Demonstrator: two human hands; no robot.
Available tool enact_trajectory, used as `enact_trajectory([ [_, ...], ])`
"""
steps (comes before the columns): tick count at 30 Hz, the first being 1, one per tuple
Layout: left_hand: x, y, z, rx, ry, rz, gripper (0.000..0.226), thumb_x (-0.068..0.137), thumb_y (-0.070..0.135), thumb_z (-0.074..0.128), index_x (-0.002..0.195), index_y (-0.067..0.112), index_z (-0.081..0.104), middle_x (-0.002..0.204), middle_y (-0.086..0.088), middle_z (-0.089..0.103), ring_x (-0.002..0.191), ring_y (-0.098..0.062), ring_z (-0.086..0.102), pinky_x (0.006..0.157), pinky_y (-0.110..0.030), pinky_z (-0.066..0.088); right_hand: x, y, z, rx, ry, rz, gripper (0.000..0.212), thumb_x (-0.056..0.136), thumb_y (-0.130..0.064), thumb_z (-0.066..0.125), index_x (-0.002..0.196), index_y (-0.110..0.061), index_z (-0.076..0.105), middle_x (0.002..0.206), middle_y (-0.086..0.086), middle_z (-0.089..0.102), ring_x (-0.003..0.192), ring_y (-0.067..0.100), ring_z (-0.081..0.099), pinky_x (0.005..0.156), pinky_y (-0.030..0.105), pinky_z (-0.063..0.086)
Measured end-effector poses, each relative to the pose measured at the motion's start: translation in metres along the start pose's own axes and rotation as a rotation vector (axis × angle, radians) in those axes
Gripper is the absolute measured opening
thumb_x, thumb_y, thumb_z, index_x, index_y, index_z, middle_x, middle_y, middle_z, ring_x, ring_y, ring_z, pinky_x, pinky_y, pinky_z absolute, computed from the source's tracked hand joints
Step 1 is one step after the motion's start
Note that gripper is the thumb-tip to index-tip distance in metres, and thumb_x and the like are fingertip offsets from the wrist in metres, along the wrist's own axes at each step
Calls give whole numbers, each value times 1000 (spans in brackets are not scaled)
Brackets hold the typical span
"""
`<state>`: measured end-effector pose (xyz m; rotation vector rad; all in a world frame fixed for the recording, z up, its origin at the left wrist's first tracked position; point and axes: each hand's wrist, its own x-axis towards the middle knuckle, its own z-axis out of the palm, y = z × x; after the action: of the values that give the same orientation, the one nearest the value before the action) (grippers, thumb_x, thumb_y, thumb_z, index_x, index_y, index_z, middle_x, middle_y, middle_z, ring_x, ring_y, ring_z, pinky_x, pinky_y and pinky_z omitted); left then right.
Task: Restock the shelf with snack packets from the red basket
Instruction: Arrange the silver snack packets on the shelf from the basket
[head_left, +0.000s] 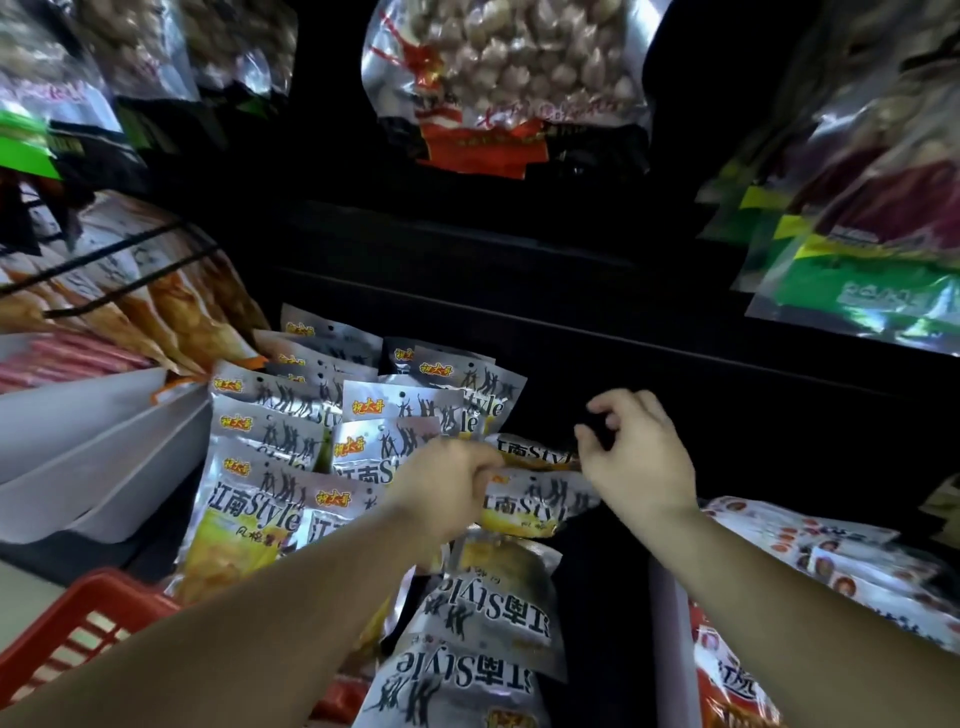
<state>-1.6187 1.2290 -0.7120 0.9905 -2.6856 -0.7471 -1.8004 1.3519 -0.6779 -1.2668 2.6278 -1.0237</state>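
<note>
a snack packet (535, 501) is clamped in the left grip (447, 488) near the shelf's (613, 597) front edge. the right grip (641, 457) is held loosely apart just beside it.

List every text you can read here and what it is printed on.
"江南Style": silver snack packets on the shelf, upside down on the lower packets.
"祝大哥", probably: orange logo on those packets.
Too blurred to read: nut bag, green bag, red-and-white packets.
</note>
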Motion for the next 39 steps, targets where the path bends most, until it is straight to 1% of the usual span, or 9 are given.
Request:
enact_trajectory([
  [4,21,9,-3,-53,169,40,24,96,2,57,101,14,78,101,0,65,88,-20,64,82,-38,57,-11,-19,-14,-39,-168,-213,17,86,-42,60,80,-27,61,69,-12,61,67,9,61,62,31,52],
  [9,31,20,-3,-193,180,-8,34,96,4,62,126,16,73,117,1,59,108,-23,64,99,-36,51,-27,-22,19,-381,-600,-344,51,90,-31,58,140,-35,57,142,-10,53,140,17,42,114,34,40],
  [14,12,6,-25,-114,247,21,33,94,13,65,124,24,69,129,3,58,106,-19,64,89,-35,57,2,-15,45,-407,-676,-225,80,90,-33,60,162,-43,26,172,-8,19,159,14,9,130,42,9],
  [18,-18,-5,-35,-248,-215,34,31,83,21,84,113,24,76,101,13,68,95,-12,68,84,-31,58,14,-14,54,-202,-800,4,75,96,-35,59,161,-49,23,174,-12,8,160,12,-5,130,45,7],
  [22,-41,-14,-34,-160,-632,-81,63,69,47,93,126,44,66,132,14,58,122,-13,57,92,-26,47,9,-10,54,-272,-676,-104,67,99,-38,59,160,-41,32,172,-9,20,159,15,8,129,39,15],
  [30,-62,-7,-14,135,-736,35,59,81,31,85,135,37,61,149,6,53,135,-22,52,112,-41,43,0,-12,41,-364,-595,-158,58,99,-42,58,155,-38,44,167,-11,30,155,12,22,123,34,31],
  [34,-52,1,-16,188,-564,112,21,96,25,62,113,30,74,111,8,73,102,-15,68,92,-40,59,3,-13,41,-242,-569,-158,49,99,-34,60,147,-33,55,158,-9,44,149,14,35,121,34,33],
  [37,-26,-1,-27,235,-244,90,16,100,29,56,98,33,70,99,5,73,93,-19,69,79,-35,58,3,-24,39,-30,-489,-107,12,93,-35,69,102,-28,70,116,-9,65,115,17,61,100,36,50],
  [39,-12,-4,-27,169,-93,35,19,100,29,55,96,32,73,91,3,71,87,-23,68,68,-31,52,-1,-33,31,-36,-341,-207,23,86,-43,67,79,-25,55,87,-10,60,89,16,59,78,36,52],
])
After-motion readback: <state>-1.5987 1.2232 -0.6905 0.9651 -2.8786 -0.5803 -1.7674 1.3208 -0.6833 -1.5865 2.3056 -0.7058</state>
